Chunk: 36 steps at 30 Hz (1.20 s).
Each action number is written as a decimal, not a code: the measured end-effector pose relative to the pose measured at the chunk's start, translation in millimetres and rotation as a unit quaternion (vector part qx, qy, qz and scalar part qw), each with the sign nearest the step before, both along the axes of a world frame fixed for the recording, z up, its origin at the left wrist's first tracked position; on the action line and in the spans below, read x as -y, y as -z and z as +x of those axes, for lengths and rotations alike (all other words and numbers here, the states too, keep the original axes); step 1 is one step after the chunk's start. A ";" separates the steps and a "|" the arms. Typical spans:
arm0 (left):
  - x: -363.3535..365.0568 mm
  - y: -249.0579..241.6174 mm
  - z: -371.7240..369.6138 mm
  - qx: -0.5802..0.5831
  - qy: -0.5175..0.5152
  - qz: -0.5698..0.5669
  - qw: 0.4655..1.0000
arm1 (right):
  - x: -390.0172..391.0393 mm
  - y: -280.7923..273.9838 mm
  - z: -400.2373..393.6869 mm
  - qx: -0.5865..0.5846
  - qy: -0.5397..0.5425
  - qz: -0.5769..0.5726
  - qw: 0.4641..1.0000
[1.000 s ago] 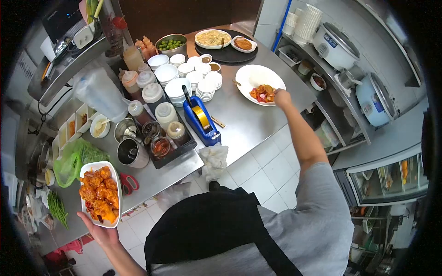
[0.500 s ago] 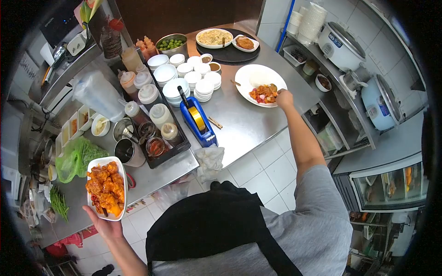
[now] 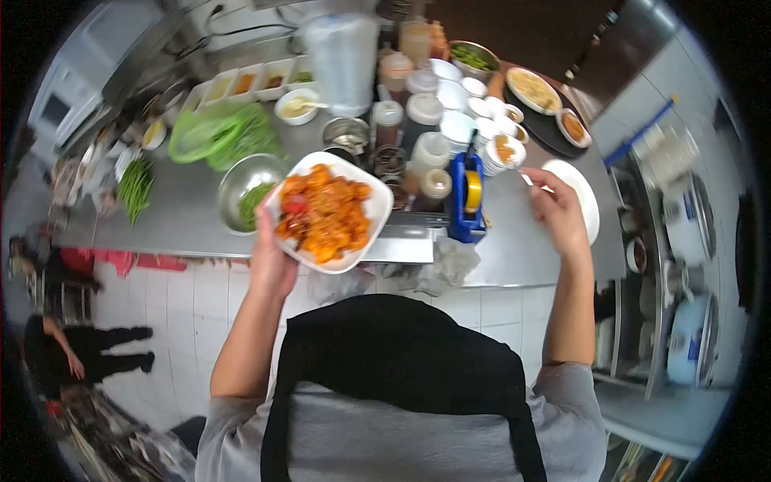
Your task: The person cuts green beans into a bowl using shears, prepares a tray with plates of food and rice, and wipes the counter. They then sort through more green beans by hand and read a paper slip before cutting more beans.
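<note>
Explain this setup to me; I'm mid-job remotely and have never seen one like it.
There is no robot here: these are a person's bare hands, seen from one camera worn on the head, looking forward and down. The left hand holds a white dish of orange glazed food. The right hand grips a thin handle, apparently a spoon's. On the metal counter are a tape dispenser, squeeze bottles, a white plate, a green bag and a metal bowl holding greens.
</note>
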State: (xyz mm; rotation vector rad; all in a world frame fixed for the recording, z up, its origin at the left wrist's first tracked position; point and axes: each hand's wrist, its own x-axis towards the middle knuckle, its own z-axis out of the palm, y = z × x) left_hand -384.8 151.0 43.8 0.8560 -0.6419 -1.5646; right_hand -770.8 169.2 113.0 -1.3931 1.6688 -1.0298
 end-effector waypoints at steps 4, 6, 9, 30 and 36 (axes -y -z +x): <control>3.7 5.6 -3.1 0.028 -0.014 -0.042 0.999 | 19.7 -16.3 116.2 -0.166 -0.205 -0.215 0.940; 5.0 1.3 4.6 0.041 -0.024 -0.040 0.998 | 23.4 -11.1 163.6 -0.205 -0.247 -0.246 0.914; 9.1 -2.2 25.4 0.053 -0.029 -0.048 0.997 | 34.8 -9.9 203.9 -0.322 -0.253 -0.292 0.864; 55.6 -2.1 258.8 -0.014 -0.081 -0.072 0.994 | 340.6 40.0 435.7 0.115 -0.149 0.116 0.975; 38.5 3.8 283.7 -0.004 -0.121 -0.060 0.991 | 398.5 38.4 485.7 -0.436 -0.164 -0.094 0.880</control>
